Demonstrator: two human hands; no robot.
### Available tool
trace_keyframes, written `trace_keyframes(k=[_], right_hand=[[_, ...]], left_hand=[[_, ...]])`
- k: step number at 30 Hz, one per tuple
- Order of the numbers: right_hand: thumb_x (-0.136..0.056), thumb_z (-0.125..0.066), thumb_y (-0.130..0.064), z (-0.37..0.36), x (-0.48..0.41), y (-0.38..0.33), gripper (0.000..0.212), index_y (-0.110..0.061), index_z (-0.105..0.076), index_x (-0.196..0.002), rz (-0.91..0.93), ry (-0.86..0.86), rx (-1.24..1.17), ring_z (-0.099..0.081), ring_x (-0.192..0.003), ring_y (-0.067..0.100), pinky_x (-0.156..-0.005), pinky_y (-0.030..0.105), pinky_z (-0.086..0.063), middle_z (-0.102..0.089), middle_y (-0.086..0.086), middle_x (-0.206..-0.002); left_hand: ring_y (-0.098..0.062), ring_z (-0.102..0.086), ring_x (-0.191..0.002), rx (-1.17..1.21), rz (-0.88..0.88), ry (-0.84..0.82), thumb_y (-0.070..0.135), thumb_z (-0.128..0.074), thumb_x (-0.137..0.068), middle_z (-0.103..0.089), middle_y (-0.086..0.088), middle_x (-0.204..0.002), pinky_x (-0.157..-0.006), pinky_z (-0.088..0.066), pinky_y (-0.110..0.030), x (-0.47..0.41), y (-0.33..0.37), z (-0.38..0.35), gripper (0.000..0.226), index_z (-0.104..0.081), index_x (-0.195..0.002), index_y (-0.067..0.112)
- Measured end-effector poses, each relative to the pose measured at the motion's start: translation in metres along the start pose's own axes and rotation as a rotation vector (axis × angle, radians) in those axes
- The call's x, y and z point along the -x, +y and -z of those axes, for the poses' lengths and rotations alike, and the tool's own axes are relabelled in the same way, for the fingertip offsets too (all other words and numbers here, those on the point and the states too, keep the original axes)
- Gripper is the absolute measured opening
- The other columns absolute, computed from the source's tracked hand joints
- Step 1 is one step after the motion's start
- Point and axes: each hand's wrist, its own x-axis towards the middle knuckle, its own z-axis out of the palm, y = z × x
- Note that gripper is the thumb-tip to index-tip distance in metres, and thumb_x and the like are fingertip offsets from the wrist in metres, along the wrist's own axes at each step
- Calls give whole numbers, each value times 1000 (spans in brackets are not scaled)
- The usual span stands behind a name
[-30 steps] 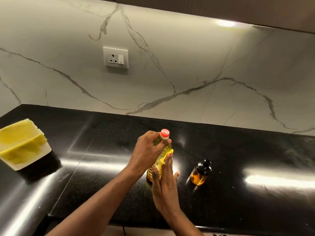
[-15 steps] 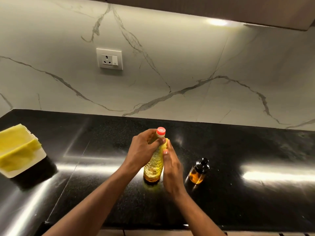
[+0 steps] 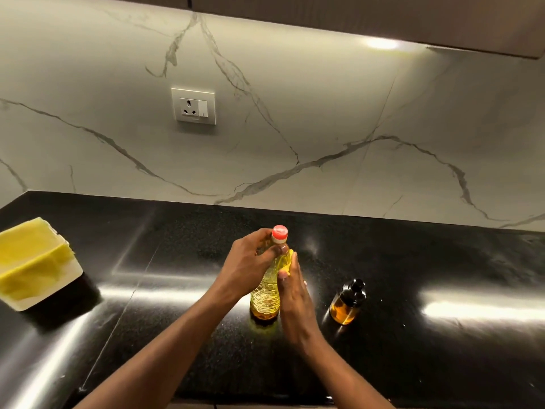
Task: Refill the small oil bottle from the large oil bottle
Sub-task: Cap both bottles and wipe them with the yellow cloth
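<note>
Hands are both at the large oil bottle (image 3: 265,293). The left hand (image 3: 250,261) grips its neck, fingers and thumb curled round just beneath the red cap (image 3: 279,233). The right hand (image 3: 295,299) lies against the bottle's right flank with fingers straight and pointing up and the thumb touching the plastic; it appears to steady rather than clasp. The bottle stands upright on the black bench (image 3: 413,261), well filled with yellow oil, and the cap is seated. The small oil bottle (image 3: 348,302) stands near it to the right, clear of the right hand and untouched. Its dark top is fitted and amber oil fills only its lower part. Assessment: the task is at its opening stage, with no oil transferred and both closures in place. Outstanding are removal of the red cap, removal of the small bottle's top, the pour itself, and reclosing both. No funnel is visible, so spillage on the bench is a risk. A white tub (image 3: 44,296) draped with a yellow cloth (image 3: 29,255) sits at the far left, well apart. A wall socket (image 3: 193,106) is set in the marble backsplash (image 3: 383,128).
</note>
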Motion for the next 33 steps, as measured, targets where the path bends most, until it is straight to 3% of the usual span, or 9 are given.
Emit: trace_keyframes(k=[4, 9, 12, 14, 16, 20, 26, 30, 33], right_hand=[[-89, -15, -86, -1, -11, -22, 94, -37, -3, -168, 11, 29, -68, -5, -164, 9, -134, 52, -7, -6, -11, -178], [-98, -21, -76, 13, -30, -26, 72, -38, -47, -155, 88, 62, -101, -48, -144, 8, -123, 48, -39, -55, -6, -153], [-102, -25, -71, 17, -24, -14, 59, -44, -55, -145, 49, 110, -143, -56, -135, 3, -118, 49, -45, -62, -10, -145], [-101, -27, -71, 12, -10, -9, 60, -45, -47, -152, 46, 109, -150, -49, -145, 2, -123, 48, -40, -55, -11, -156], [-103, -26, -66, 1, 4, -13, 64, -43, -25, -163, 64, 70, -114, -26, -157, -1, -132, 48, -25, -30, -12, -173], [-104, -17, -54, -11, 2, -35, 65, -38, 6, -162, 88, 22, -43, 11, -154, -17, -134, 40, 4, 9, -21, -174], [-104, -13, -64, 6, -30, -44, 68, -38, -15, -167, 110, 11, -10, -10, -163, 5, -133, 56, 2, -17, -11, -177], [-97, -6, -70, -3, -1, -36, 73, -42, 9, -163, 122, -36, 58, 11, -158, -10, -131, 41, 18, 12, -24, -174], [-98, -6, -68, -7, -3, -32, 72, -42, 11, -162, 122, -23, 53, 15, -156, -12, -129, 39, 20, 16, -26, -173]], left_hand=[[13, -65, -96, -17, 6, -23, 27, -69, -100, -72, 21, -104, -78, -48, -8, -1, 1, 5, 22, -70, -122, 34], [-7, -65, -111, -5, 19, -75, 27, -67, -102, -65, 7, -121, -93, -54, -24, -6, 0, 11, 22, -68, -124, 30], [-14, -59, -113, -101, 42, -67, 33, -71, -98, -55, 2, -122, -97, -54, -30, -11, -3, 10, 29, -71, -126, 25], [-15, -62, -111, -96, 40, -24, 33, -72, -97, -58, 3, -117, -96, -55, -31, -10, -4, 10, 25, -71, -121, 29], [-12, -64, -108, -62, 19, 7, 32, -74, -96, -62, 5, -112, -94, -55, -30, -7, -5, 9, 21, -69, -116, 35], [-7, -65, -102, -76, -17, 24, 35, -73, -97, -64, 7, -107, -88, -51, -22, -8, -4, 7, 18, -68, -113, 39], [-10, -64, -103, -85, 0, 16, 26, -67, -102, -63, 4, -111, -86, -52, -21, -8, -6, 11, 21, -68, -122, 30], [-7, -65, -103, -47, 14, 25, 30, -71, -99, -64, 9, -110, -87, -50, -20, -9, -6, 6, 17, -67, -113, 37], [-4, -65, -103, -14, 18, 14, 30, -72, -98, -64, 10, -110, -86, -49, -19, -11, -4, 9, 16, -68, -112, 37]])
